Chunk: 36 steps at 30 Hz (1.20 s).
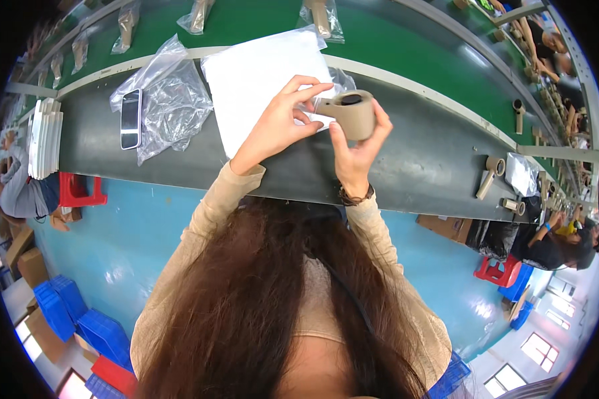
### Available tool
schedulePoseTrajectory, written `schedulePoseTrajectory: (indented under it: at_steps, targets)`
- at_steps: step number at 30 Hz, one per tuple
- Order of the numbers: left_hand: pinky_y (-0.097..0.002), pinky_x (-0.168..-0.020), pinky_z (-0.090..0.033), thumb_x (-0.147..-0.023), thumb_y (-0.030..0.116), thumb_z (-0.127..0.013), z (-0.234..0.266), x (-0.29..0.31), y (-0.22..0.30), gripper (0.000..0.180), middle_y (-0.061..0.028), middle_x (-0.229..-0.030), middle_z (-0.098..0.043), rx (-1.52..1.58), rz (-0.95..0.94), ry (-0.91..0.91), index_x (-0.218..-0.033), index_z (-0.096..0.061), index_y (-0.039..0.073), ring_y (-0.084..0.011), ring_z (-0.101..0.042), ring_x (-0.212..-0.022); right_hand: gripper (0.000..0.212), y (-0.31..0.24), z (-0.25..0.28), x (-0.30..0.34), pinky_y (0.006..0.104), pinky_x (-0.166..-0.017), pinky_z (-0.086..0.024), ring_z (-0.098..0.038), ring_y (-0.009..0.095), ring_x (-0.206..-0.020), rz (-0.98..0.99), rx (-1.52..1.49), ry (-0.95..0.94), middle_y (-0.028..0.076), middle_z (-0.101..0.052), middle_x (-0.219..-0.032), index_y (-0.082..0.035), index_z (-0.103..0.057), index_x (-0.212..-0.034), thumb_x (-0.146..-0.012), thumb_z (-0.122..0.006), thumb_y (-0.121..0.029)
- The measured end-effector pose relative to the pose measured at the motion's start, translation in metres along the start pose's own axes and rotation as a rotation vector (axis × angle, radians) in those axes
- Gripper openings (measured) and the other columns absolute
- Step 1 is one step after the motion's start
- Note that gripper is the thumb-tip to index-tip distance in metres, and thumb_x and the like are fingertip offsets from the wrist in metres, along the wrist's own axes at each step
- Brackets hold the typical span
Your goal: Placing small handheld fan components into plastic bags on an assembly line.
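Over the dark bench, my right hand (361,151) grips a tan hair dryer (358,122) by its round head, thumb in front and fingers round the far side. The head's open end shows a black inside, and the short handle points left. My left hand (283,120) curls its fingers about the handle's end, index finger above and thumb below; the exact contact is partly hidden. Beneath the hands lies a stack of white sheets or flat bags (259,73). A bit of clear plastic (341,80) shows behind the dryer.
A phone (131,118) and crumpled clear bags (180,106) lie left of the white stack. More tan dryers (491,174) lie on the bench at right. Beyond runs a green conveyor (393,46) with bagged dryers (321,18). White folded cartons (45,138) stand far left. Co-workers sit at both sides.
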State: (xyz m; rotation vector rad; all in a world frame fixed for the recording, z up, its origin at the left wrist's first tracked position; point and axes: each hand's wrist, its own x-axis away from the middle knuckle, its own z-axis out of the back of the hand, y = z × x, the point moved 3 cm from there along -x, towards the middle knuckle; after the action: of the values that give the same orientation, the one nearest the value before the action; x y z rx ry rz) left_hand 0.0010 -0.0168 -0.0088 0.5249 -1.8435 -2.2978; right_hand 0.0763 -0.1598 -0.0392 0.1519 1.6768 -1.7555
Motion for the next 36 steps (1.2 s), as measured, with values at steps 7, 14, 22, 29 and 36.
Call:
schedulePoseTrajectory:
  at_steps: [7,14,22,29,36]
  targets:
    - [-0.0252,-0.088,-0.043,-0.086,-0.001,-0.056,0.028,-0.013,0.006,0.051,-0.0005,-0.127,-0.045,0.244,-0.07,-0.148,-0.135,-0.055,0.009,-0.0129,-0.046,-0.096,0.063,-0.022,-0.001,-0.028,0.0377,-0.096,-0.043,-0.052,0.031,-0.113,0.142,0.154,-0.304,0.019,-0.048,-0.125,0.0,-0.04,-0.136,-0.08,-0.067,-0.012]
    - [-0.0343,-0.09,-0.045,-0.082,-0.009,-0.046,0.028,-0.024,0.037,0.044,-0.0089,-0.115,-0.061,-0.095,-0.214,0.096,-0.12,-0.064,0.004,-0.024,-0.055,-0.101,0.061,-0.055,-0.01,-0.06,0.039,-0.075,-0.052,-0.06,0.035,-0.09,0.241,0.377,-0.412,0.018,-0.053,-0.108,-0.007,-0.053,-0.128,-0.072,-0.075,-0.015]
    - [-0.0392,-0.086,-0.048,-0.073,-0.011,-0.055,0.028,-0.034,0.021,0.04,-0.0111,-0.109,-0.062,-0.696,-0.399,0.315,-0.11,-0.064,0.001,-0.0322,-0.054,-0.096,0.062,-0.03,-0.008,-0.112,0.0408,-0.067,-0.05,-0.062,0.033,-0.08,0.296,0.789,-0.732,0.013,-0.059,-0.088,-0.011,-0.059,-0.121,-0.075,-0.072,-0.05]
    - [-0.0328,-0.076,-0.05,-0.076,-0.009,-0.055,0.041,-0.046,-0.01,0.04,-0.0076,-0.109,-0.064,-0.726,-0.343,0.423,-0.111,-0.067,0.006,-0.0245,-0.057,-0.084,0.031,0.009,-0.013,-0.146,0.0374,-0.065,-0.05,-0.065,0.028,-0.074,0.504,0.739,-1.016,0.011,-0.064,-0.075,-0.009,-0.071,-0.097,-0.087,-0.066,-0.038]
    - [-0.0235,-0.077,-0.051,-0.077,-0.006,-0.052,0.039,-0.049,-0.012,0.04,-0.0064,-0.114,-0.064,-0.162,-0.092,0.241,-0.113,-0.067,0.005,-0.0118,-0.057,-0.082,0.01,0.014,-0.021,-0.137,0.0258,-0.062,-0.038,-0.049,0.012,-0.071,0.044,-0.138,-1.286,0.001,-0.057,-0.078,-0.004,-0.071,-0.085,-0.082,-0.072,-0.013]
